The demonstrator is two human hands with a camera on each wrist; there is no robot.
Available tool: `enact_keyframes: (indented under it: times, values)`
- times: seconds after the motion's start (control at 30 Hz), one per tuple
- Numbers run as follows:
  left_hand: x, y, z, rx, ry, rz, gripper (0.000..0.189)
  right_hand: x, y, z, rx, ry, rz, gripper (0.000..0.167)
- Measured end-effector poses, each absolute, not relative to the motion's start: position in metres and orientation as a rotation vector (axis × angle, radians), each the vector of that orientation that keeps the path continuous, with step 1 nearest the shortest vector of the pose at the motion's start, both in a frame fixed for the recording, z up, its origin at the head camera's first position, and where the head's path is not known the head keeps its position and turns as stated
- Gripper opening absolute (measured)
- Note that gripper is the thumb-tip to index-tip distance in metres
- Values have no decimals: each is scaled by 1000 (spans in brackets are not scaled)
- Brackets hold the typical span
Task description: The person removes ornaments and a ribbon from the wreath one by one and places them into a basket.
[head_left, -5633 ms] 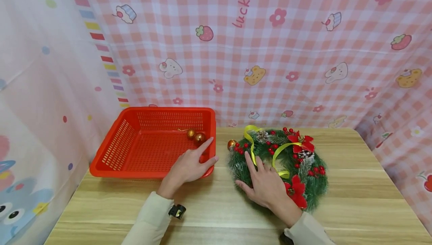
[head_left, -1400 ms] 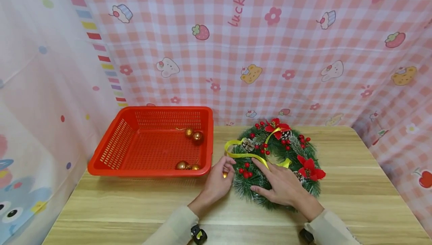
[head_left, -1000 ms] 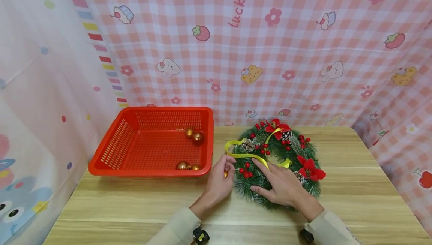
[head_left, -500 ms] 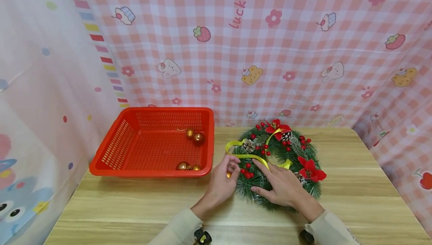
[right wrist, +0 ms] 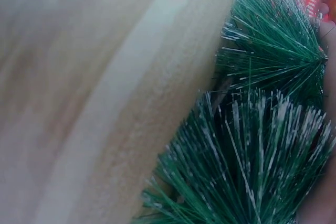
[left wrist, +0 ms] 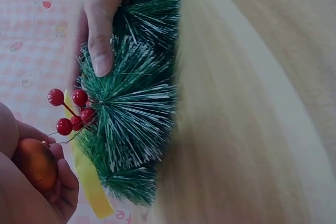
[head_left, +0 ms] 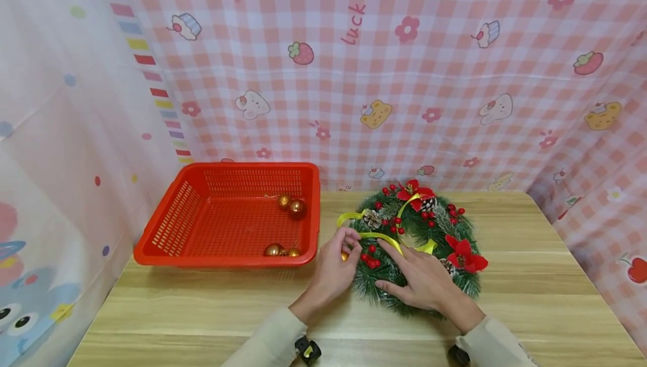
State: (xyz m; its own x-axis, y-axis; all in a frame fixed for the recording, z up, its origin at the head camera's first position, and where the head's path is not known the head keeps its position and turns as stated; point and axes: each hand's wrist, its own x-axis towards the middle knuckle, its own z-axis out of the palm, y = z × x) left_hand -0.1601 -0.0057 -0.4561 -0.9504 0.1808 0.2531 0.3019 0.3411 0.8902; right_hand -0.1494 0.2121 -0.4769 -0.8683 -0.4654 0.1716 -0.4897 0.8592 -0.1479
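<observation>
My left hand [head_left: 331, 266] is at the left edge of a green Christmas wreath [head_left: 389, 291], its fingers curled round a shiny gold bauble [left wrist: 35, 163]. A thin loop of string [left wrist: 68, 139] runs from the bauble towards a sprig of red berries [left wrist: 64, 125]. My right hand [head_left: 427, 280] rests on the wreath's near side. Its index finger reaches a yellow ribbon [head_left: 382, 237], and its thumb lies straight over the needles. The other right fingertips are hidden behind the hand. Red fabric flowers [head_left: 466, 253] and pine cones [head_left: 372, 218] decorate the wreath.
A red plastic basket [head_left: 227, 260] stands left of the wreath, close to my left hand. Several gold baubles [head_left: 297, 208] lie in its right part. Both stand on a wooden table [head_left: 202, 311], with a pink checked cloth [head_left: 323, 86] hanging behind.
Since the oldest frame the wreath has turned anticlockwise, and my left hand has moved from the basket's edge to the bauble. Lately it has shifted slightly right; the right hand stays.
</observation>
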Motion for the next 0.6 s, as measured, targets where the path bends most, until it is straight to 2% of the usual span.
enact_keyframes:
  times: [0.3, 0.6]
  values:
    - [-157, -6, -455, -548, -2494, -1751, 14, -149, 212, -478, 749, -2890, 285, 85]
    - [-149, -14, -456, -667, -2590, -1623, 15, -149, 212, -478, 742, -2893, 293, 84]
